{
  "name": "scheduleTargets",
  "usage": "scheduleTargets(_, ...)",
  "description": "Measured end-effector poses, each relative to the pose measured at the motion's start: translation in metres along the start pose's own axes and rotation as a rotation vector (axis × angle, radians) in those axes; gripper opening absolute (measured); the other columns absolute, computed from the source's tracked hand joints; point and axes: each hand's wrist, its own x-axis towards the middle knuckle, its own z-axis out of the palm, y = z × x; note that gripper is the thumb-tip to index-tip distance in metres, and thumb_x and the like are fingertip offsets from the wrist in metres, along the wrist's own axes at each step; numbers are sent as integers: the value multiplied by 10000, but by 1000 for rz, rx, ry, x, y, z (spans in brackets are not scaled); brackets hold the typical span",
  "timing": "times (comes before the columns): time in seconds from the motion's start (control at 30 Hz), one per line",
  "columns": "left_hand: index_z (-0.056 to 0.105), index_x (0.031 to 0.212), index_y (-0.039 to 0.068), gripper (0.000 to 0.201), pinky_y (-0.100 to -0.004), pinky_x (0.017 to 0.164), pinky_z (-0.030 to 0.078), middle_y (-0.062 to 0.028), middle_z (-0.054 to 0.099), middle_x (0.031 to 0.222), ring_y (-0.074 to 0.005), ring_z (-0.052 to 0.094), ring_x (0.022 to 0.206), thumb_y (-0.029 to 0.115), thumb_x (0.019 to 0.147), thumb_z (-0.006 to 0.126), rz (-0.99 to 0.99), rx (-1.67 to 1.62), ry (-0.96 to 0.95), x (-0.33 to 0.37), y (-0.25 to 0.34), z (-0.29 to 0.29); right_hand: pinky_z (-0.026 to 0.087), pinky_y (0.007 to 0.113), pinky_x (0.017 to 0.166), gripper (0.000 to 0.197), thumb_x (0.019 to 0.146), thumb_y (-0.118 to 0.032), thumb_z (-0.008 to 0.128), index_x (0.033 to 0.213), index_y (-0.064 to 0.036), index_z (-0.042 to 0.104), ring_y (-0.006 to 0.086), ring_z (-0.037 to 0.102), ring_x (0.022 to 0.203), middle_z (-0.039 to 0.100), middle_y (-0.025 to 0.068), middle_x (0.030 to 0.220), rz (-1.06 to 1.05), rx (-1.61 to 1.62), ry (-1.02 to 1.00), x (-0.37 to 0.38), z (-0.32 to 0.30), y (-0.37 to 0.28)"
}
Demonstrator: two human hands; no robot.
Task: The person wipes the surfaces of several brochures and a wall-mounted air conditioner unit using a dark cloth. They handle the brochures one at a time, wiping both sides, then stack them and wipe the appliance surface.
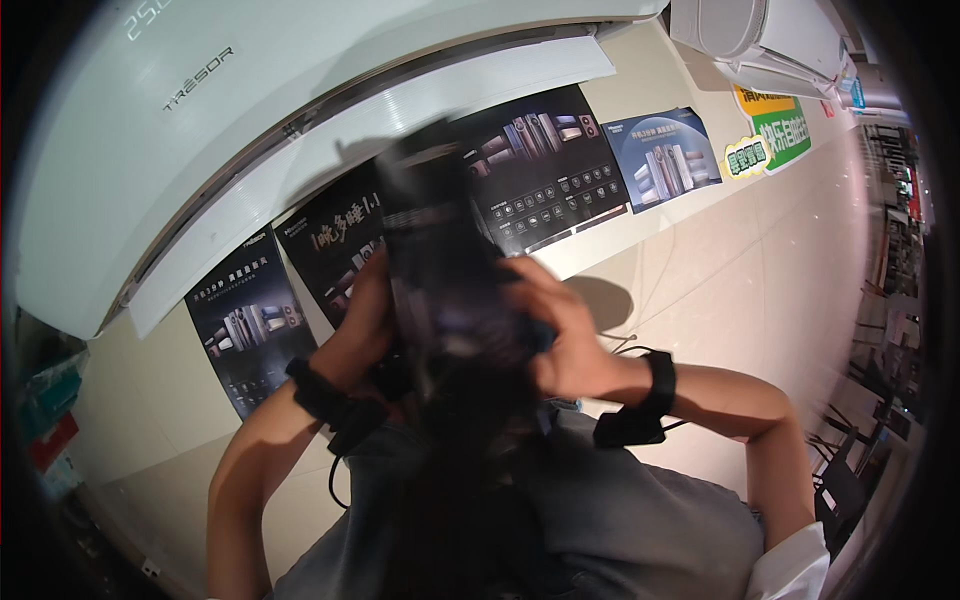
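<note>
Right in the middle of the frame, a dark sheet (450, 240) is being held upright-ish between two bare hands, pretty badly smeared by motion blur, so what's printed on it can't be made out. Its right edge is gripped by the curled fingers of the right hand (565, 325). The left hand (368, 310) is set against the left edge, but its fingers are mostly hidden and blurred, so whether they're clamped on can't be told. A black strap is worn on each wrist, and grey trousers (640, 510) can be seen below.

Behind the sheet, a black poster (545, 140) is partly covered; another narrow black poster (318, 245) is half blocked by it and the left hand, with a third dark poster (250, 320) placed left of that. Toward the upper right, a blue poster (665, 165) is lined up next, then a green and yellow sign (788, 138). The upper left is filled by a big white air conditioner (120, 130).
</note>
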Motion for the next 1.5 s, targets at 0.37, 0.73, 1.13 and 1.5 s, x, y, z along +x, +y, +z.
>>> scheduleTargets(0.37,497,1282,61,419,-358,878,521,-126,607,1141,-211,619,1015,340,970,520,31,159,-151,-10,8,7,468,326,645,479,694,-127,634,1158,-226,694,218,587,815,493,210,1354,-668,-387,-177,2,18,2)
scheduleTargets(0.73,462,1310,66,448,-358,903,496,-134,582,1175,-213,593,1050,336,960,533,4,-39,-143,-3,16,-18,514,428,861,640,556,3,678,1177,-146,645,403,579,1083,518,184,1245,-191,-447,143,39,-10,43)
scheduleTargets(1.13,423,1339,71,486,-358,930,468,-143,554,1213,-215,565,1089,332,948,546,27,-48,-138,-11,30,-37,498,418,924,532,664,-94,726,1181,-213,682,381,546,1145,511,177,1254,-157,-332,211,0,11,21)
scheduleTargets(1.5,388,1366,75,527,-359,955,443,-151,529,1247,-217,539,1125,328,937,559,-41,-67,-167,-23,12,-21,475,388,940,498,665,-88,752,1135,-247,707,319,525,1167,471,142,1270,-234,-287,52,-21,14,18)
